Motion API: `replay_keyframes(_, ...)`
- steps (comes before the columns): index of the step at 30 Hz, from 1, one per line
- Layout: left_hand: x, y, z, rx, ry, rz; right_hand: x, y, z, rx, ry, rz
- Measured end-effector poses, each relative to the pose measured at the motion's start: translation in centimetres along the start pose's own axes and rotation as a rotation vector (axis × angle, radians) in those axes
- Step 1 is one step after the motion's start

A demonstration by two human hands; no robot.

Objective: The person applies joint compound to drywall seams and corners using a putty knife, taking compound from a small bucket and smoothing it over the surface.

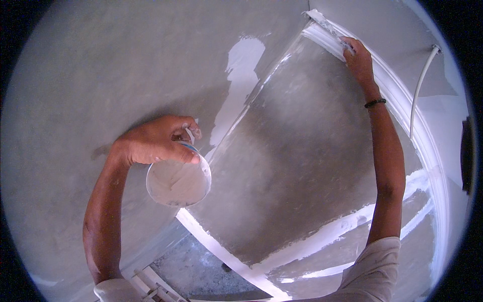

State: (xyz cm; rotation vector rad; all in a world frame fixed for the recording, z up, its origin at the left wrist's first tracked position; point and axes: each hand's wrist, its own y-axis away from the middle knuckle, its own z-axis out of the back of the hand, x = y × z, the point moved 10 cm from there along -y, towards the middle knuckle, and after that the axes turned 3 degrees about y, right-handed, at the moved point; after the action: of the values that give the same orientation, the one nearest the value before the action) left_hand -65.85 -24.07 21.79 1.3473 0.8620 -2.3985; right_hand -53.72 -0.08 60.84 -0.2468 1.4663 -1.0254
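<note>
My left hand (160,138) grips the rim of a round tub (179,204), thumb on the near side and fingers curled over the far side. Smooth off-white plaster (175,182) lies inside the tub. At the upper right, my right hand (359,64) is raised and closed around a plaster-smeared putty knife (326,25). The knife's far end lies against the white cornice (390,85), near the corner where it meets the grey walls. A dark band circles my right wrist.
A white filler patch (244,63) marks the grey wall beside the corner line. White strips (322,244) cross the lower right wall. A pale cable (420,85) hangs from the ceiling near the cornice. Below the tub, a white-edged opening (201,267) shows a rough grey surface.
</note>
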Motion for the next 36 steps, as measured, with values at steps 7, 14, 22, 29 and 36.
replay_keyframes(7, 0.8, -0.1, -0.1, -0.009, 0.006, 0.03, 1.9, -0.2, -1.9, 0.185, 0.454, 0.16)
replay_keyframes(14, 0.6, -0.1, -0.1, -0.017, -0.003, 0.035, 2.0, -0.4, -3.4, 0.144, 0.534, 0.282)
replay_keyframes(22, 0.3, 0.2, 0.1, -0.018, -0.003, 0.026, 0.6, -1.1, -4.9, 0.312, 0.49, 0.267)
replay_keyframes(29, 0.4, 0.1, 0.1, -0.032, 0.031, 0.023, 1.9, -4.0, -4.9, 0.486, 0.396, 0.184)
replay_keyframes(36, 0.8, 0.0, -0.4, 0.037, 0.113, 0.038, 4.2, -5.6, -3.8, 0.531, 0.453, 0.218)
